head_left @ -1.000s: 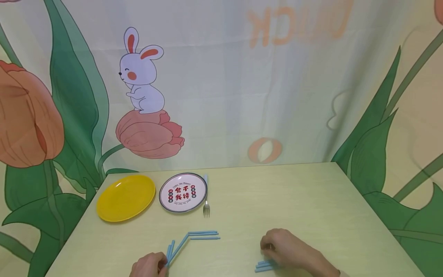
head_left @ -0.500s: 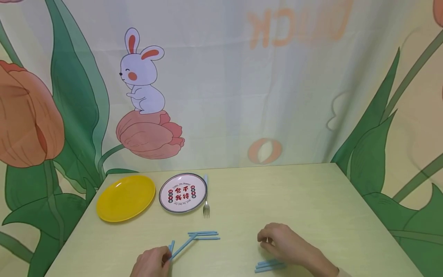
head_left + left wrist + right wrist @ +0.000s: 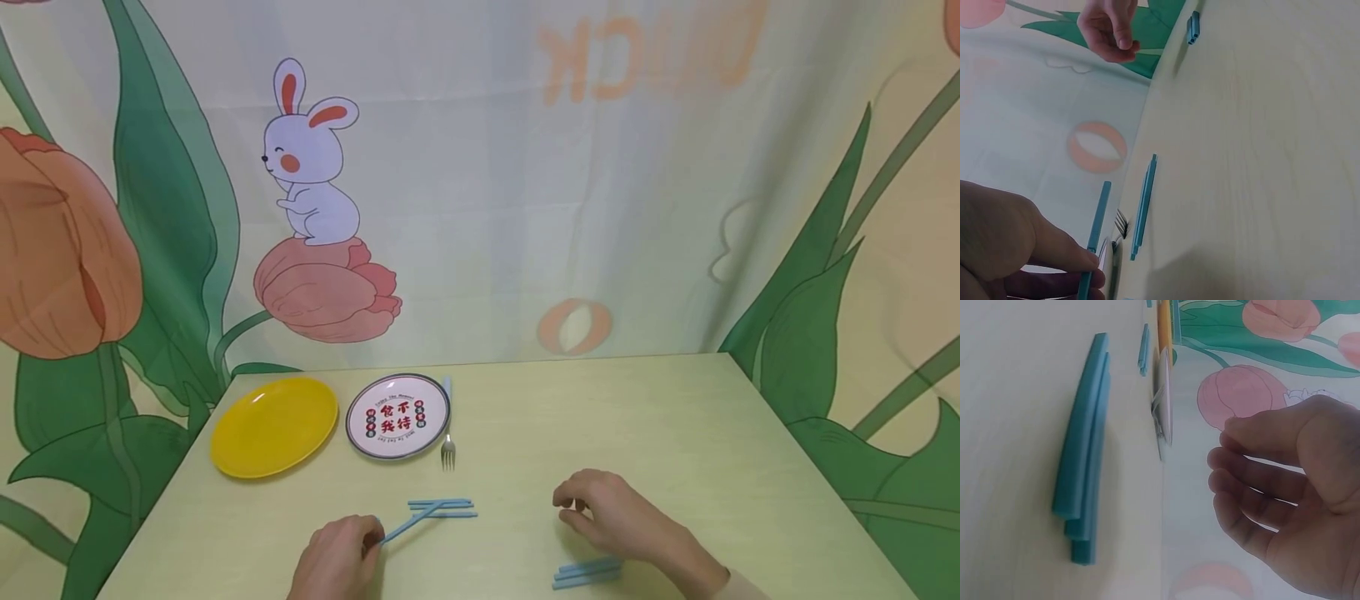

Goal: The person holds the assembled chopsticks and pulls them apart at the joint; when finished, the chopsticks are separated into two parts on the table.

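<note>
My left hand (image 3: 337,557) pinches one thin blue stick (image 3: 1099,219) between thumb and fingers, its free end pointing up and away in the left wrist view. In the head view this stick crosses over the middle group of blue sticks (image 3: 457,515), which lie side by side on the table. My right hand (image 3: 617,515) hovers above a second group of blue sticks (image 3: 1082,450), fingers loosely curled and nothing between them. That group lies nearly parallel near the table's front. What lies behind my left hand is mostly hidden; a small blue tip shows at its edge.
A yellow plate (image 3: 273,429) lies at the table's back left. Beside it is a white plate (image 3: 397,442) with red characters and a dark rim. A fork (image 3: 447,450) lies along its right edge. A printed curtain (image 3: 480,183) hangs behind the table.
My left hand has moved forward and right with the pinched stick, whose tip now reaches over the middle group. My right hand has lifted up and away from the right group.
</note>
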`<state>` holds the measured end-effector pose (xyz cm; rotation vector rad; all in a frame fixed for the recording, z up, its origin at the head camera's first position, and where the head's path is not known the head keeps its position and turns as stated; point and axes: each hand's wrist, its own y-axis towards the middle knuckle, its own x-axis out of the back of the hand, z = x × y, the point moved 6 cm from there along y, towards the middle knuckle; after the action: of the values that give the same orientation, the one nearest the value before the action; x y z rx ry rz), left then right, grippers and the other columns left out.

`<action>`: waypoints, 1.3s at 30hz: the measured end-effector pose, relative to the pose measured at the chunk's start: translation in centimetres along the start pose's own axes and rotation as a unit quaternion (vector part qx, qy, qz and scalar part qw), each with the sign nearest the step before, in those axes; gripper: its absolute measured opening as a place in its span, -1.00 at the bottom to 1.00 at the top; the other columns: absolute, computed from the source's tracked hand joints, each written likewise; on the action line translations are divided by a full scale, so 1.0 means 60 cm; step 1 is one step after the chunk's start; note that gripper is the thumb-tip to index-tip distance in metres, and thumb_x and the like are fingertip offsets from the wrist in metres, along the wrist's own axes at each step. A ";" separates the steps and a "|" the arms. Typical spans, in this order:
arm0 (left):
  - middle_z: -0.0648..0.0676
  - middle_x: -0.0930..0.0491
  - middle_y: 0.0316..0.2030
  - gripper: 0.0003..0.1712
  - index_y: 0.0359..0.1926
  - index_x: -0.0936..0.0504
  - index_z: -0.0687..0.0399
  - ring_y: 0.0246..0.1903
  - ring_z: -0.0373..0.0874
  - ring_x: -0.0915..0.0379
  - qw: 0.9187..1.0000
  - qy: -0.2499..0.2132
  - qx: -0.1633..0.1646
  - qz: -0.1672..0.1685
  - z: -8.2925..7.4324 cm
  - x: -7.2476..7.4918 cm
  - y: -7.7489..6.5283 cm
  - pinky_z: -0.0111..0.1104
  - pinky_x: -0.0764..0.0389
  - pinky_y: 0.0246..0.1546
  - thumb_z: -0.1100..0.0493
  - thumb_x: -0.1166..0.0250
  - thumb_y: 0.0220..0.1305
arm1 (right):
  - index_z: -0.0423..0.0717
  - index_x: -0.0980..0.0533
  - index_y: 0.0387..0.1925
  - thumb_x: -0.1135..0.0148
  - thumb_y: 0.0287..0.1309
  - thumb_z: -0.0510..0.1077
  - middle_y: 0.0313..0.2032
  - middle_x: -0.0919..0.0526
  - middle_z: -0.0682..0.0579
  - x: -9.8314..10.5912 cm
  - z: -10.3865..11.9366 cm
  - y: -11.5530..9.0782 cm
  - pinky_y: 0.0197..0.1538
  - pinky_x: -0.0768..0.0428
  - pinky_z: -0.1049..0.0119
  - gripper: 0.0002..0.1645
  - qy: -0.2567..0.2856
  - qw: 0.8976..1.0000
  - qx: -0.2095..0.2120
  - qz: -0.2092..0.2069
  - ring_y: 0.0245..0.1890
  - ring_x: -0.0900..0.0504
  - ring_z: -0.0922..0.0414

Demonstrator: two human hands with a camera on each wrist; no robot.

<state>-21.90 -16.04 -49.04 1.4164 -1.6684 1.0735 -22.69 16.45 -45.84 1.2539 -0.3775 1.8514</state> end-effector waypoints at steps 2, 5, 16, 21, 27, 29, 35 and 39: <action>-0.09 -0.52 -0.54 -0.95 -0.38 -0.69 0.03 -0.51 -0.17 -0.34 1.000 0.002 -0.010 -0.004 -0.006 0.003 0.003 -0.27 -0.47 -0.39 0.25 -0.42 0.12 | -0.01 -0.64 -0.24 -0.31 0.17 -0.21 -0.30 -0.66 0.24 0.002 0.001 0.002 -0.27 -0.55 0.46 -0.89 0.001 1.000 -0.003 -0.006 -0.34 -0.49 0.41; -0.11 -0.53 -0.54 -0.93 -0.41 -0.69 0.01 -0.51 -0.20 -0.35 0.999 0.013 -0.039 -0.035 -0.017 0.011 0.005 -0.28 -0.47 -0.41 0.25 -0.43 0.09 | 0.02 -0.64 -0.24 -0.31 0.17 -0.20 -0.30 -0.65 0.26 0.005 0.003 0.007 -0.27 -0.55 0.45 -0.89 -0.002 1.000 -0.007 -0.013 -0.34 -0.49 0.41; -0.18 -0.49 -0.56 -0.90 -0.45 -0.70 -0.02 -0.53 -0.29 -0.31 0.988 0.028 -0.125 -0.085 -0.054 0.012 0.006 -0.40 -0.37 -0.48 0.28 -0.44 0.04 | 0.03 -0.63 -0.24 -0.31 0.16 -0.19 -0.30 -0.65 0.26 0.012 0.015 0.018 -0.25 -0.55 0.45 -0.88 -0.020 0.999 0.016 -0.044 -0.34 -0.51 0.39; -0.19 -0.51 -0.55 -0.91 -0.45 -0.69 -0.02 -0.51 -0.33 -0.32 0.983 0.029 -0.154 -0.097 -0.064 0.012 0.009 -0.41 -0.39 -0.46 0.26 -0.45 0.04 | 0.01 -0.62 -0.23 -0.31 0.16 -0.22 -0.29 -0.66 0.22 0.015 0.021 0.022 -0.26 -0.57 0.42 -0.87 -0.016 0.998 0.032 -0.051 -0.34 -0.52 0.37; -0.19 -0.52 -0.54 -0.91 -0.44 -0.70 -0.02 -0.50 -0.33 -0.32 0.980 0.020 -0.176 -0.095 -0.075 0.008 0.016 -0.41 -0.41 -0.44 0.25 -0.45 0.05 | 0.01 -0.63 -0.22 -0.32 0.17 -0.21 -0.28 -0.66 0.20 0.015 0.025 0.026 -0.25 -0.57 0.42 -0.87 -0.011 0.998 0.026 -0.047 -0.33 -0.52 0.37; -0.19 -0.51 -0.54 -0.93 -0.44 -0.70 0.00 -0.50 -0.33 -0.31 0.978 0.017 -0.185 -0.096 -0.079 0.007 0.018 -0.42 -0.40 -0.44 0.24 -0.45 0.06 | 0.01 -0.63 -0.22 -0.32 0.16 -0.20 -0.28 -0.66 0.20 0.015 0.026 0.026 -0.25 -0.57 0.43 -0.87 -0.010 0.998 0.026 -0.047 -0.33 -0.52 0.37; -0.20 -0.48 -0.57 -0.90 -0.47 -0.69 -0.01 -0.50 -0.32 -0.31 0.970 0.012 -0.210 -0.125 -0.091 0.009 0.020 -0.42 -0.39 -0.45 0.28 -0.44 0.04 | 0.02 -0.62 -0.22 -0.32 0.16 -0.21 -0.28 -0.67 0.19 0.016 0.031 0.031 -0.25 -0.56 0.44 -0.87 -0.015 0.998 0.037 -0.056 -0.33 -0.54 0.34; -0.21 -0.47 -0.57 -0.90 -0.47 -0.69 -0.01 -0.50 -0.33 -0.32 0.966 0.008 -0.223 -0.131 -0.100 0.010 0.021 -0.43 -0.39 -0.46 0.28 -0.43 0.04 | 0.02 -0.63 -0.22 -0.32 0.16 -0.21 -0.29 -0.66 0.20 0.018 0.035 0.035 -0.25 -0.56 0.43 -0.87 -0.018 0.997 0.041 -0.059 -0.32 -0.54 0.34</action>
<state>-23.31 -10.77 -46.17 1.2770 -1.5346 0.5168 -23.18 14.35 -43.54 1.3383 -0.2433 1.7610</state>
